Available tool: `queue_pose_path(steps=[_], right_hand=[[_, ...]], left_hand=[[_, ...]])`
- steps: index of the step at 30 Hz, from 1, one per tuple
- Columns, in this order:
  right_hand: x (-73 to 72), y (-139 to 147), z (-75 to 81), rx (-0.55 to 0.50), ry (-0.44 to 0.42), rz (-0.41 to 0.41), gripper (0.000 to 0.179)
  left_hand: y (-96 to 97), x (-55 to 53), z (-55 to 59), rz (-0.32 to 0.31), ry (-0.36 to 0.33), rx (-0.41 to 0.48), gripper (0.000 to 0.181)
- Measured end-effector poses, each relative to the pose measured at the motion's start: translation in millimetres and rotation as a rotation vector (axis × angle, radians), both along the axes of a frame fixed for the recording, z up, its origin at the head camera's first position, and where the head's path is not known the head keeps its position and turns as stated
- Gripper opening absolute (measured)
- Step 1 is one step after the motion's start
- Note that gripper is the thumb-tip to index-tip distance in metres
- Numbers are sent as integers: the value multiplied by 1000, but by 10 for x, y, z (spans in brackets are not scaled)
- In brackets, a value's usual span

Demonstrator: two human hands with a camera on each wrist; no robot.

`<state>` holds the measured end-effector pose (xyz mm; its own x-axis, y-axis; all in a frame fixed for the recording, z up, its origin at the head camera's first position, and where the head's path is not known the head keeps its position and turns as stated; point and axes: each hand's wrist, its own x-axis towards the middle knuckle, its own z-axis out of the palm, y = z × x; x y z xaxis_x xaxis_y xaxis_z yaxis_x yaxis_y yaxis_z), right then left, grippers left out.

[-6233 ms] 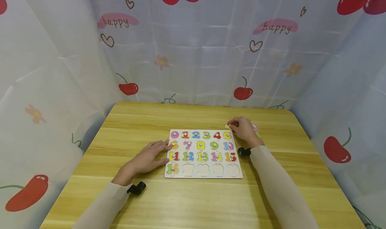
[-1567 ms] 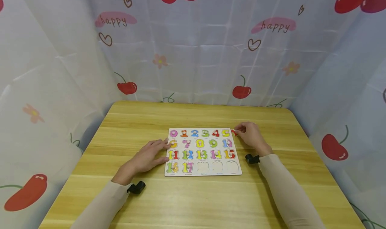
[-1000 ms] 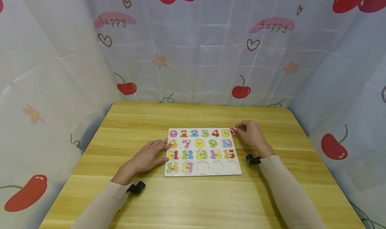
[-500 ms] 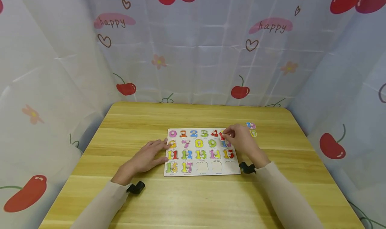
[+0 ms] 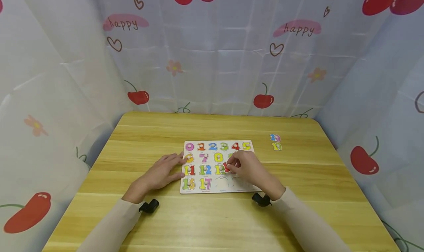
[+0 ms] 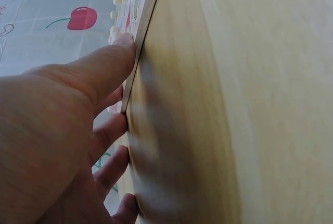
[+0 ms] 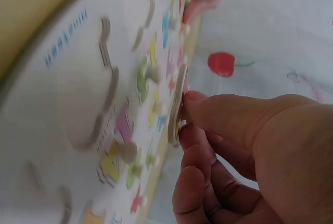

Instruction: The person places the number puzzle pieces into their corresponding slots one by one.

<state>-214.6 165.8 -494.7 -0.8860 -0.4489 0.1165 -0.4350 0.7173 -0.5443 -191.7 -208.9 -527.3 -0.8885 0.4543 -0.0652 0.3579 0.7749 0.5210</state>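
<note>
A wooden number puzzle board (image 5: 212,188) with knobbed pieces lies on the table. Thumb and fingers of my right hand (image 5: 246,166) pinch a number piece (image 5: 226,167) by its knob; a red 1 shows on it, the rest is behind the fingers. In the right wrist view this piece (image 7: 177,110) is seen edge-on, raised over the board around the third row. My left hand (image 5: 162,172) lies at the board's left edge with fingers extended, its thumb (image 6: 112,60) and fingertips touching that edge.
Two loose pieces, a blue-and-pink 20 (image 5: 275,137) and a yellow-green 19 (image 5: 276,146), lie on the table (image 5: 298,156) beyond the board's right side. Several outlined recesses show in the bottom row, right of the 17 piece (image 5: 205,184). A printed curtain (image 5: 212,79) surrounds the table.
The 17 piece has gone into the bottom row. My right hand then picked up the red-marked piece and carried it left and nearer over the board. My left hand has stayed put.
</note>
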Motion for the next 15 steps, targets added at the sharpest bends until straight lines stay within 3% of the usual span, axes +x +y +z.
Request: queue_pose_path(steps=[15], right_hand=[[245,-121,-156,-23,-86,91,11]], left_hand=[[-8,-12,-11,-8,1,-1,63]])
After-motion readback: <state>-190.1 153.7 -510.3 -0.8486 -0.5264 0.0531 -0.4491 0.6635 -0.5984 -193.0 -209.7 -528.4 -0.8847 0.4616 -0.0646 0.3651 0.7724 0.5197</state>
